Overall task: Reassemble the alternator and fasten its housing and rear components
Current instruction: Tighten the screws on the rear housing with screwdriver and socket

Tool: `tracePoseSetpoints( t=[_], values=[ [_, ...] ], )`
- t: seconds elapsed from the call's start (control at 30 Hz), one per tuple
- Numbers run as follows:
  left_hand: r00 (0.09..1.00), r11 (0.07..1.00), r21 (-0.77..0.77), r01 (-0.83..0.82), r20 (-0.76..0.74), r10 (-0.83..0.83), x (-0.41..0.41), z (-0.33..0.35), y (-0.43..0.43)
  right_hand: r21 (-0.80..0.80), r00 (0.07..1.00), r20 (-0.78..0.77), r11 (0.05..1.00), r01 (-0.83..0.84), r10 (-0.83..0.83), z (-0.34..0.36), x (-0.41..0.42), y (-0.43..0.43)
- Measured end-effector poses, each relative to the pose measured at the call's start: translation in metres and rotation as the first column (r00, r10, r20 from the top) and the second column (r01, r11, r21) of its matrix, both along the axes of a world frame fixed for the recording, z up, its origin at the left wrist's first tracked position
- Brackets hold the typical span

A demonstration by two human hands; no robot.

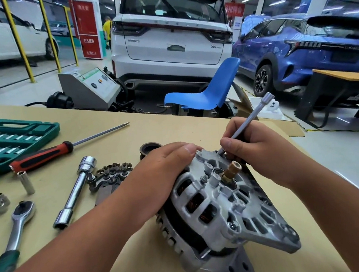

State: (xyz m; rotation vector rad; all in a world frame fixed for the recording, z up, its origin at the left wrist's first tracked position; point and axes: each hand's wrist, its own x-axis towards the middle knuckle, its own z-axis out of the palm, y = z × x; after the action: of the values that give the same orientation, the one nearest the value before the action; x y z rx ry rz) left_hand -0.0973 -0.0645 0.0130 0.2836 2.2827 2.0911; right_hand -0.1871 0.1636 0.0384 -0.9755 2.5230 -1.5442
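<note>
Garage floor holds a white car [170, 39], blue car [309, 44] and blue chair [209, 89].

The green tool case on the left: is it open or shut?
Open. The green tool case shows rows of silvery sockets sitting uncovered in its slots.

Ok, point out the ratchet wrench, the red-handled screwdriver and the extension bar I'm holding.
ratchet wrench [13, 235]: head view, on its chrome shank below the head.
red-handled screwdriver [66, 147]: head view, on the front end of the handle.
extension bar [253, 116]: head view, on the bare shaft above the fingers.
</note>
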Motion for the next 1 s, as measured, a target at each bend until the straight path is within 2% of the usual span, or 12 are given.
tracePoseSetpoints(
  t=[0.33,0.6,1.0],
  values=[
    [0.997,0.997,-0.041,-0.070,-0.020,0.069,0.0014,0.0032,0.0038,-0.040,0.994,0.072,0.996,-0.075,0.078,-0.0001,-0.0011,0.0034],
    [0.994,0.991,-0.088,-0.105,-0.010,0.105,0.0006,0.0026,0.0031,0.007,1.000,-0.020,1.000,-0.007,0.008,-0.0013,-0.0018,0.0010],
    [0.994,0.991,-0.075,-0.108,-0.012,0.107,0.0005,0.0033,0.0022,-0.049,0.993,0.072,0.995,-0.092,0.095,-0.0012,-0.0013,0.0032]
  ],
)
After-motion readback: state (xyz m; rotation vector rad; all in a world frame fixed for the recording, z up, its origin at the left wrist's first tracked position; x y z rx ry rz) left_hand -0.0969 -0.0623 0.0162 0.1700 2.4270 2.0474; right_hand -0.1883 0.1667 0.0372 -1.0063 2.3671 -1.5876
